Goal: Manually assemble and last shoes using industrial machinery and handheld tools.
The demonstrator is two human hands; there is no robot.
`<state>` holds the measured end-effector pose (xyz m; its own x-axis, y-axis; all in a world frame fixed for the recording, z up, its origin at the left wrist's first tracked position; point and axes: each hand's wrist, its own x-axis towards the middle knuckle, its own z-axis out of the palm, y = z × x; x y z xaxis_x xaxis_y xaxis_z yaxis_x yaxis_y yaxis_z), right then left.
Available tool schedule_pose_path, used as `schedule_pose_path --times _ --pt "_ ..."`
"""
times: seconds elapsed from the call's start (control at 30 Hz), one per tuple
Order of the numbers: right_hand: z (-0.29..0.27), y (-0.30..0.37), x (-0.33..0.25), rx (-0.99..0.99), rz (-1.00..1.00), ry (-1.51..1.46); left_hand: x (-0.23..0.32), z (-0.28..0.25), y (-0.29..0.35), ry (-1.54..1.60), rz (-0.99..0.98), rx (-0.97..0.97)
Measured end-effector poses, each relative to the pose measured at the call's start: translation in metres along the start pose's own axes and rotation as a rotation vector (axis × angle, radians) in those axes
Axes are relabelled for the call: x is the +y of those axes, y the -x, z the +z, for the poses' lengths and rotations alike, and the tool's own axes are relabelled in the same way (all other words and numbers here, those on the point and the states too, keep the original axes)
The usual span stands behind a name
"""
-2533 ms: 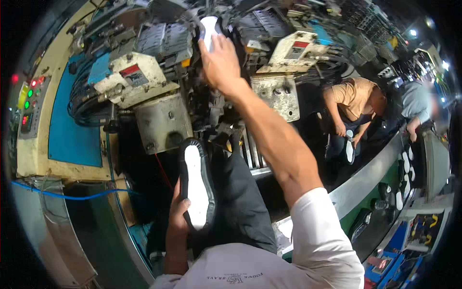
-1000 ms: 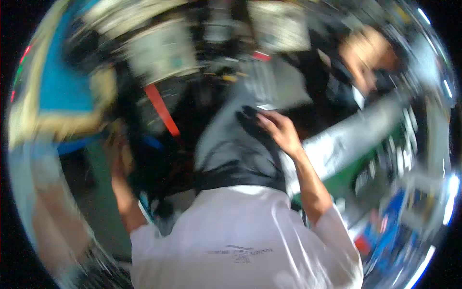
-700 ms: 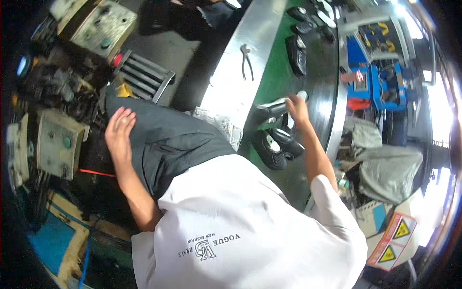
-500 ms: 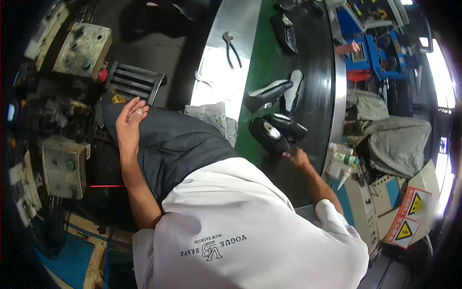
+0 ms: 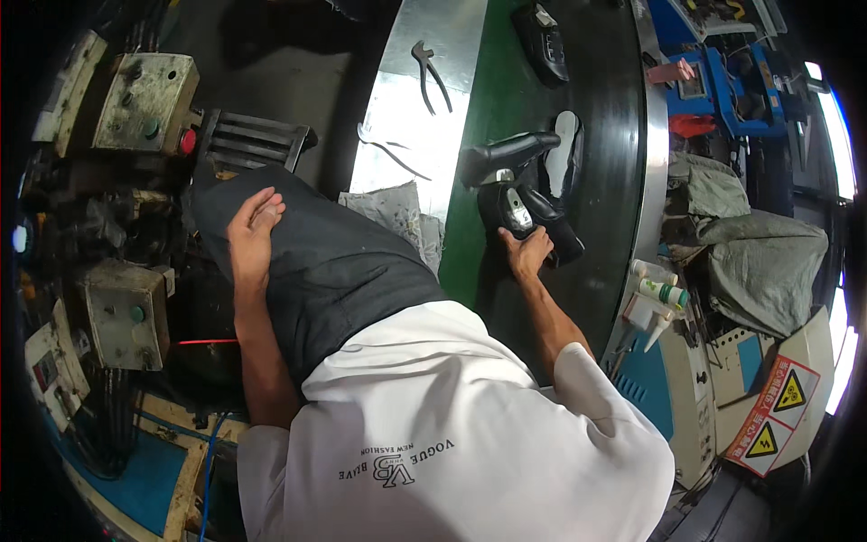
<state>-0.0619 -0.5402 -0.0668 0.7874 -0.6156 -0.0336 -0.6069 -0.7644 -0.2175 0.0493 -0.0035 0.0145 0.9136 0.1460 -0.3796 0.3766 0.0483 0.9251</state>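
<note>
My right hand [image 5: 526, 250] is closed on the near end of a black shoe [image 5: 498, 206], which lies on the dark belt. A second black shoe [image 5: 561, 237] rests right against it. Just beyond are a black shoe [image 5: 515, 152] on its side and another with its pale sole [image 5: 564, 135] turned up. Over my lap, by the dark trousers [image 5: 330, 235], my left hand [image 5: 256, 226] has its fingers loosely stretched and nothing in them.
Pincers [image 5: 428, 77] and a second hand tool [image 5: 390, 149] lie on the shiny metal ledge, near a grey cloth [image 5: 388, 210]. Control boxes [image 5: 126, 312] stand at left. Bottles [image 5: 662, 292] and a cloth-covered machine [image 5: 768, 262] are at right. Another shoe [image 5: 542, 45] lies farther along.
My right hand has moved forward and left from beside the near shoe and taken hold of it. My left hand stays over my lap. The whole view has shifted slightly.
</note>
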Motion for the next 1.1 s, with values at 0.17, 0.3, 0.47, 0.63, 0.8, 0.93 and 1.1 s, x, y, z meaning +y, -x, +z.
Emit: schedule_pose_path --times 0.17,0.3,0.47,0.63,0.8,0.93,1.1 --pt "0.001 0.014 -0.018 -0.038 0.124 -0.149 0.005 0.016 0.010 0.019 0.042 -0.060" --pt "0.000 0.021 0.007 -0.048 0.076 -0.272 0.014 0.042 0.021 0.046 0.022 -0.061" --pt "0.002 0.016 0.002 -0.477 0.337 -0.825 0.003 0.085 0.012 -0.014 0.111 -0.335" --pt "-0.065 0.005 -0.142 -0.946 0.199 -1.592 0.031 0.123 0.021 0.234 -0.039 -0.596" --pt "-0.138 -0.003 -0.312 -0.875 -0.450 -1.395 0.064 0.143 0.011 0.484 0.303 -0.366" --pt "-0.148 0.042 -0.387 -0.860 -0.890 -0.876 0.086 0.080 0.025 0.370 0.313 -0.016" --pt "-0.111 0.072 -0.422 -1.256 -0.901 -0.959 0.091 0.006 0.058 0.225 0.286 0.212"
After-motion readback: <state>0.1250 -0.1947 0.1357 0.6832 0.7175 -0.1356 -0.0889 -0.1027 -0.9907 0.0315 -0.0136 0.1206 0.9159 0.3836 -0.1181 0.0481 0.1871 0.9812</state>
